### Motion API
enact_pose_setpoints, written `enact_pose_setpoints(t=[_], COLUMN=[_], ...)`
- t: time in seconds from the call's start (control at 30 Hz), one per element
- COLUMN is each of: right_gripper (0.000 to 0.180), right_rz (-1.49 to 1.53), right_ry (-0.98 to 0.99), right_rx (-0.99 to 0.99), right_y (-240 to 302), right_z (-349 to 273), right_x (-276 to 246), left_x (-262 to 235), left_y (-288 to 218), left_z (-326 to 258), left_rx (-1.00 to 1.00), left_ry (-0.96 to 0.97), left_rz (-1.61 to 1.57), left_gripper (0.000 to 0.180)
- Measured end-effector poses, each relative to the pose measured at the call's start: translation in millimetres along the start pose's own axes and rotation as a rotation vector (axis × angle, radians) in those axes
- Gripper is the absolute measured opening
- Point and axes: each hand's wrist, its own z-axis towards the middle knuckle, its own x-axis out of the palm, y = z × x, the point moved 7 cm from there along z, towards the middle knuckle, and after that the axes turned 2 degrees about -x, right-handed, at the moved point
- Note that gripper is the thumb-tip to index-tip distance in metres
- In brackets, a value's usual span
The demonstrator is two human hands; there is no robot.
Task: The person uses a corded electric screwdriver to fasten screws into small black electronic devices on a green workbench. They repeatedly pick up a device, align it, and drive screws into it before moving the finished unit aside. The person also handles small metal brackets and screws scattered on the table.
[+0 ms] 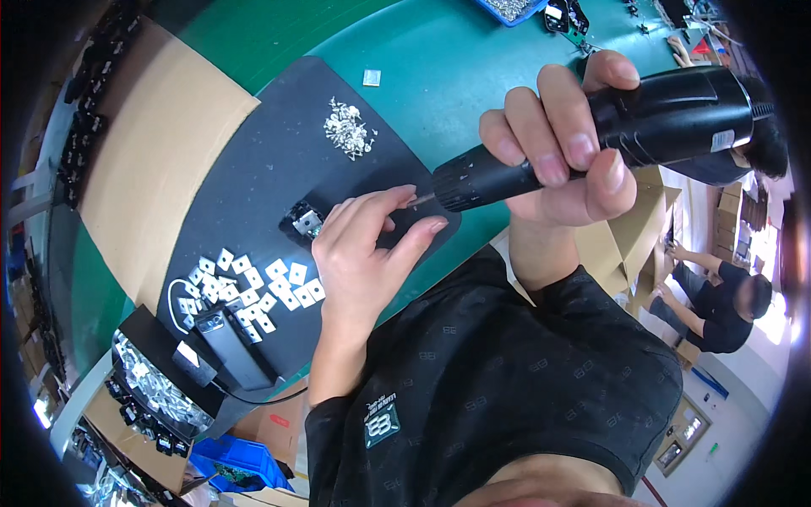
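The right hand point(562, 144) is wrapped around a black electric screwdriver point(591, 144), levelled so its bit meets the left hand point(367, 245), whose fingertips pinch something too small to tell

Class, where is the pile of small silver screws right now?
In the head view, the screw pile lies on the black mat, beyond the left hand.

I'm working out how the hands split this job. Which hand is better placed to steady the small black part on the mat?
Left, probably. The left hand lies on the black mat right beside the small black part, fingertips at the driver's tip. The right hand is wrapped around the black electric screwdriver.
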Motion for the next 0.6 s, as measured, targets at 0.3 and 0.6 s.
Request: enact_pose_setpoints(t=[0.3,0.6], right_gripper=[0.045,0.044], right_rz=[0.052,0.121], right_ry=[0.021,0.061], right_rx=[0.070,0.089], right_y=[-1,-4], right_z=[-3,0], right_x=[7,15], left_x=[0,-8], left_y=[22,26], left_z=[-18,-26], left_rx=[-0.117,0.010], left_ry=[0.036,-0.012], left_rz=[-0.286,-0.402], left_gripper=[0.017,0.019])
